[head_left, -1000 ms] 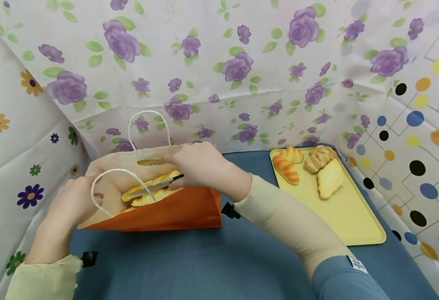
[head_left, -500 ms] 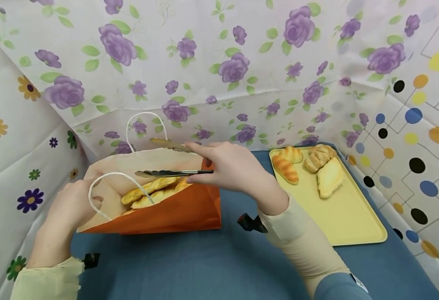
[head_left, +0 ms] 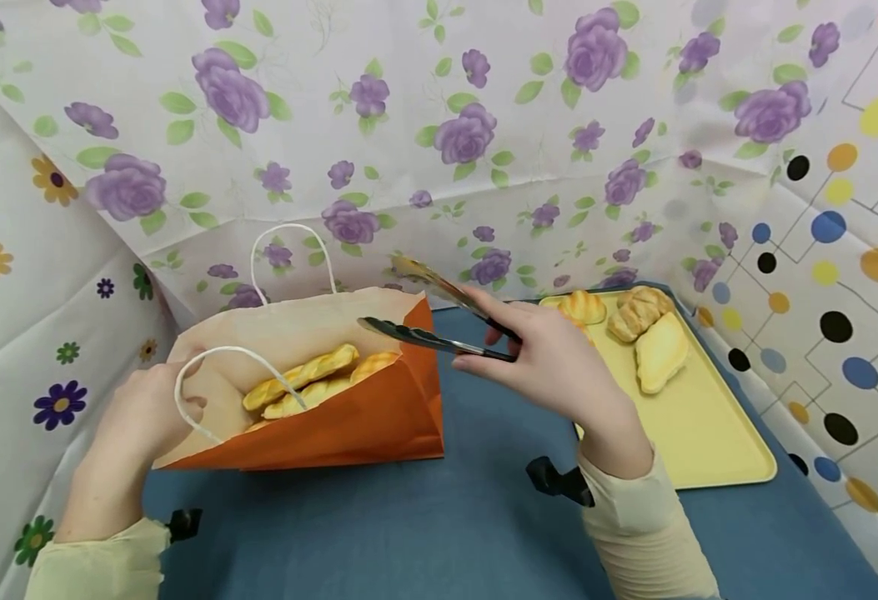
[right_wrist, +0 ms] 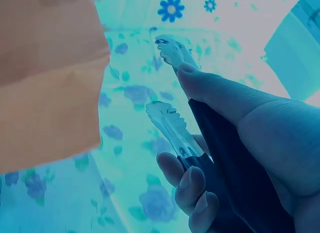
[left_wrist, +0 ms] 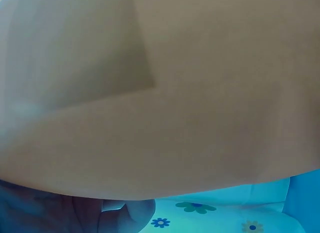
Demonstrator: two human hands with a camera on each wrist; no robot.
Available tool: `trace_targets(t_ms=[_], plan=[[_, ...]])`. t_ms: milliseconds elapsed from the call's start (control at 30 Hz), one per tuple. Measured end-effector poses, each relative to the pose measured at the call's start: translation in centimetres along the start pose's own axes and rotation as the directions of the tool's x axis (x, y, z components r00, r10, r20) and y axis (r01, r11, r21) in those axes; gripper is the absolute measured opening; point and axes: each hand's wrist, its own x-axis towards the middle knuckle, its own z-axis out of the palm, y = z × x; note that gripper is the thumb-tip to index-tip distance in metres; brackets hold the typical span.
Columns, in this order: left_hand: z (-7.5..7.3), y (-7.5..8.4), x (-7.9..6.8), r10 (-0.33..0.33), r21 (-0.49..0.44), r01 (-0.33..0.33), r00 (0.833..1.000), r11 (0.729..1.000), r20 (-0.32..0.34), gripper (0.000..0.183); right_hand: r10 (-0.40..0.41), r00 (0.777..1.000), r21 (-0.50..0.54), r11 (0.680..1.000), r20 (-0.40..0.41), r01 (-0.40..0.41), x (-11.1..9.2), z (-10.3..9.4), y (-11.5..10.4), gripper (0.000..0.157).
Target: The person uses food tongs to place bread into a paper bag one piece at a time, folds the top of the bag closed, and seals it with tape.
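Observation:
An orange paper bag (head_left: 348, 425) with white cord handles lies tilted on the table, its mouth toward me. Several bread pieces (head_left: 303, 375) show inside it. My left hand (head_left: 149, 408) grips the bag's left rim; in the left wrist view the bag's side (left_wrist: 200, 133) fills most of the picture. To the right of the bag, my right hand (head_left: 559, 358) holds metal tongs (head_left: 439, 337) with black grips. The tongs' arms are spread, with nothing between the tips. In the right wrist view, thumb and fingers wrap the tongs (right_wrist: 215, 138) beside the bag.
A yellow tray (head_left: 709, 442) stands on the right of the blue-covered table (head_left: 378, 533). On it lie a twisted roll (head_left: 637, 312), a pale bread (head_left: 661, 354) and a striped bread (head_left: 583, 307). Patterned sheets (head_left: 439, 142) wall in the table at the back and sides.
My right hand has drawn the tongs up out of the bag and moved right toward the tray. The bread inside is now more visible. My left hand keeps its hold on the rim.

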Motion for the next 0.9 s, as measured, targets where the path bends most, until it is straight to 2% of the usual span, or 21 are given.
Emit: trace_targets(t_ms=[133, 367, 500, 733, 900], plan=[[-0.1, -0.2, 0.1, 0.005, 0.003, -0.005, 1.0, 1.0, 0.021, 0.059, 0.047, 0.999, 0.001, 0.999, -0.002, -0.047, -1.8, -0.3, 1.0, 0.08], [-0.6, -0.8, 0.0, -0.025, -0.021, 0.026, 0.999, 0.999, 0.04, 0.058, 0.058, 0.998, 0.034, 0.998, -0.014, -0.058, -4.0, -0.4, 1.6, 0.08], [-0.8, -0.9, 0.0, -0.026, -0.015, 0.027, 0.999, 1.0, 0.04, 0.059, 0.122, 0.992, 0.017, 0.992, -0.021, -0.121, -4.8, -0.5, 2.4, 0.081], [-0.3, -0.9, 0.1, -0.028, -0.026, 0.029, 0.998, 0.999, 0.058, 0.059, 0.231, 0.972, -0.013, 0.973, -0.036, -0.231, -6.0, -1.2, 4.1, 0.081], [-0.2, -1.0, 0.2, -0.03, -0.084, 0.035, 0.998, 0.996, 0.059, 0.039, 0.354, 0.935, -0.072, 0.932, -0.018, -0.354, -6.8, -2.1, 5.4, 0.085]])
